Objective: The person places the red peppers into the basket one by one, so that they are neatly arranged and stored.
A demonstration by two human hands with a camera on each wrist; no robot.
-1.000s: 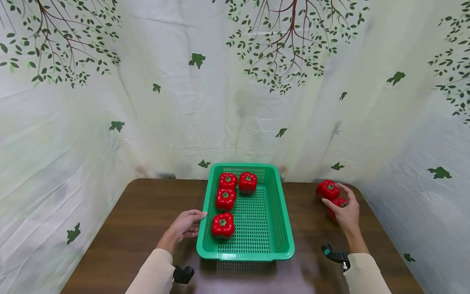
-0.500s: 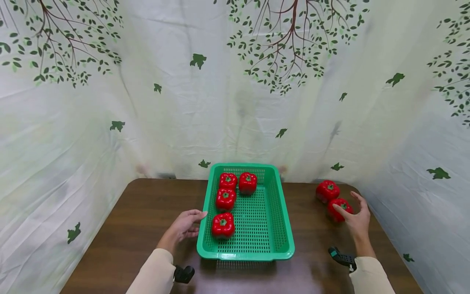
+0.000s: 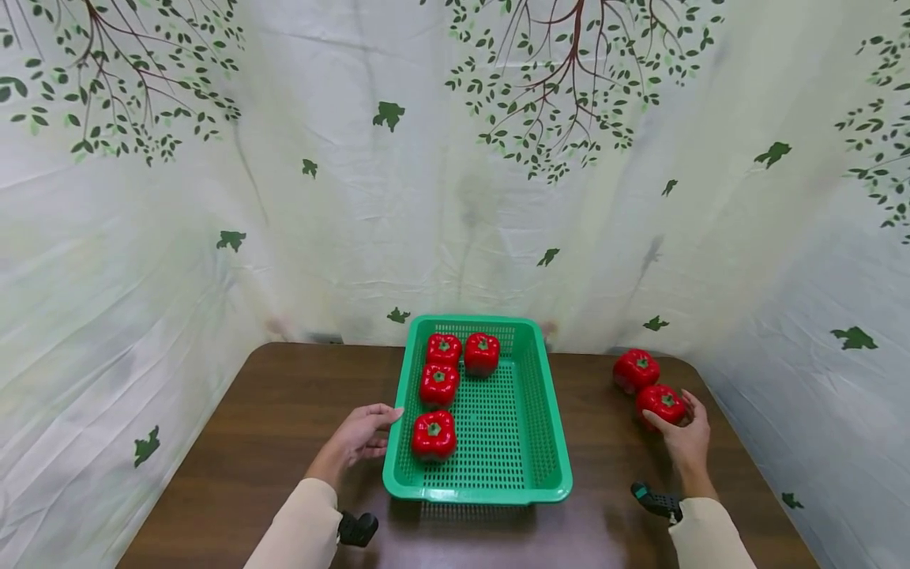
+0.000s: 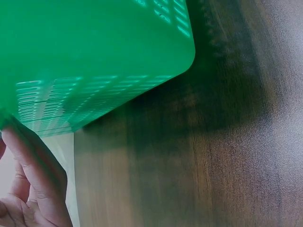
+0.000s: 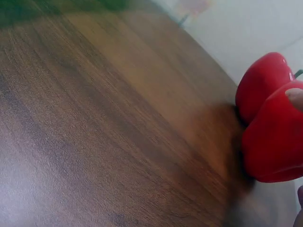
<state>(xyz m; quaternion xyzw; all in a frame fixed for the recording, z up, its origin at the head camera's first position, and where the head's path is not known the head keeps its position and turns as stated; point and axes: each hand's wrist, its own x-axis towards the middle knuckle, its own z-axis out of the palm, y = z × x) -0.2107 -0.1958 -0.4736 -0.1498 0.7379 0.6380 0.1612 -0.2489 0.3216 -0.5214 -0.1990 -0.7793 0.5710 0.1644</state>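
Observation:
A green plastic basket (image 3: 498,496) with slotted walls stands mid-table, several red bell peppers (image 3: 433,436) upright inside it along its left and far parts. My left hand (image 3: 361,436) holds the basket's left rim, thumb on top and fingers below; the left wrist view shows those fingers (image 4: 35,165) beside the basket wall. At the table's right, my right hand (image 3: 686,442) grips the nearer of two red bell peppers (image 3: 661,401), thumb at its front and fingers at its right side. The farther bell pepper (image 3: 636,369) sits right behind, touching it or nearly so.
The brown wooden table (image 3: 298,395) has rounded far corners. White cloth (image 3: 469,237) printed with leaves and branches hangs close behind its far edge and along both sides. Wrist cameras (image 3: 357,529) are strapped on both arms.
My right hand has moved from between the two loose peppers toward the right and nearer, and its thumb and fingers have closed round the nearer pepper. The left hand stays at the basket rim.

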